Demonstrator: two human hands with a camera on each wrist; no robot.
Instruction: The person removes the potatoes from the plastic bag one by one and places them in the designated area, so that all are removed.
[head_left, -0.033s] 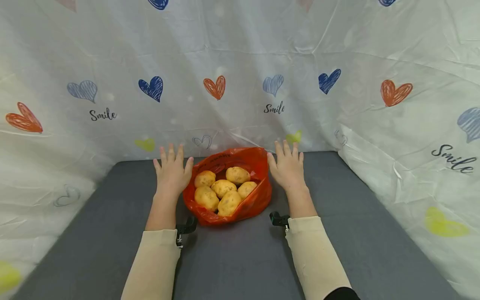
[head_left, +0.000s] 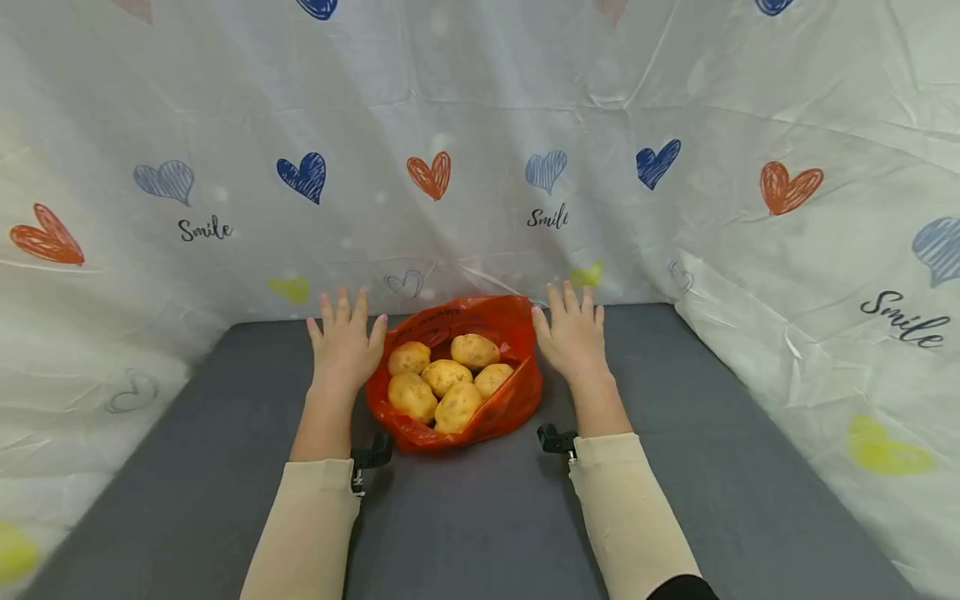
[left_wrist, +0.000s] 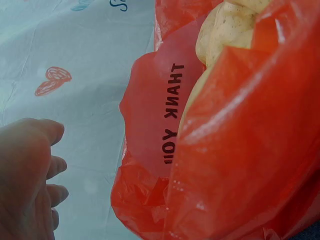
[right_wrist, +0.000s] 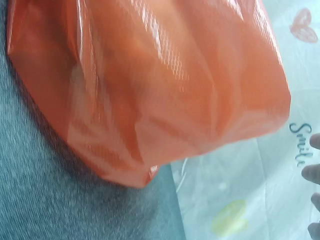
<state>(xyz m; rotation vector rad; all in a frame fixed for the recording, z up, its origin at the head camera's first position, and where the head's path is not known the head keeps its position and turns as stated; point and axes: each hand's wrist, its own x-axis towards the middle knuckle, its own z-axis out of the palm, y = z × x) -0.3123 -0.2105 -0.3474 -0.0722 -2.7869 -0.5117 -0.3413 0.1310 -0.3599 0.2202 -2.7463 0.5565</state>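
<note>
Heart-printed sheet (head_left: pixel 487 92) behind, grey worktop (head_left: pixel 465 525) below. Against the earlier head view, no clear change: the red bag (head_left: pixel 519 407) sits mid-frame, mouth gaping upward, potatoes (head_left: pixel 447 377) inside. Your left hand (head_left: pixel 345 350) and right hand (head_left: pixel 573 337) flank it, fingers extended, gripping nothing; thumb contact with the bag can't be told. Judgement: work hasn't advanced; no potato is in hand.

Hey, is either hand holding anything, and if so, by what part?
Nothing is held: the left hand and right hand, both empty, flank the red bag of potatoes.
</note>
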